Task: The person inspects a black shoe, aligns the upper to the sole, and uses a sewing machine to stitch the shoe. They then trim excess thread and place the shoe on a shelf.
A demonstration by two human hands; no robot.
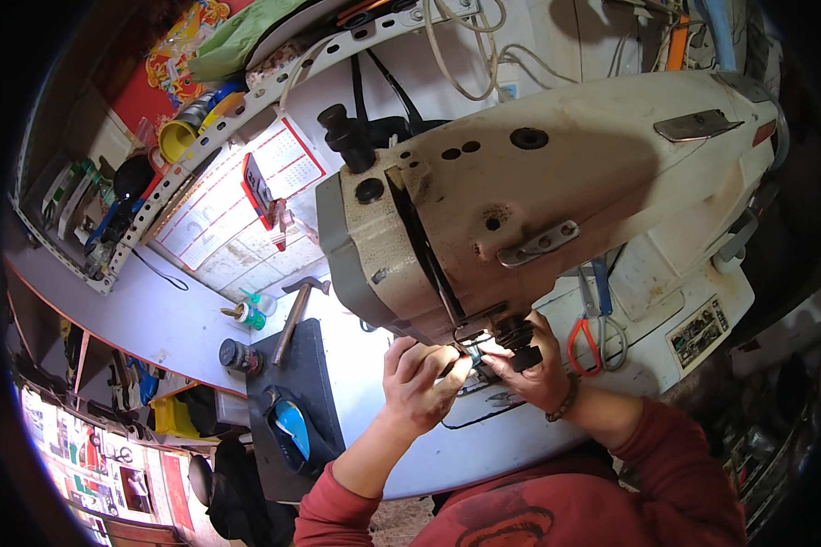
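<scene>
Both hands are close together under the needle end of a large cream sewing machine [493, 210]. My left hand [417, 383] is closed, with its thumb and fingers pinched beside the presser area. A small dark bit shows at its fingertips, too small to name. From the other side, my right hand [540, 369] is closed too, its fingertips pinched next to the left ones. The machine's head and a black knob [525, 356] partly cover the right fingers. What lies between the two hands is hidden or too small to make out.
Left of my hands, a black mat [328, 401] holds a dark shoe with a blue insole [290, 432]. A hammer [294, 319] and a dark jar [239, 356] are near its far end. Red-handled scissors [584, 339] lie right of the machine. A perforated metal shelf rail [237, 114] hangs above.
</scene>
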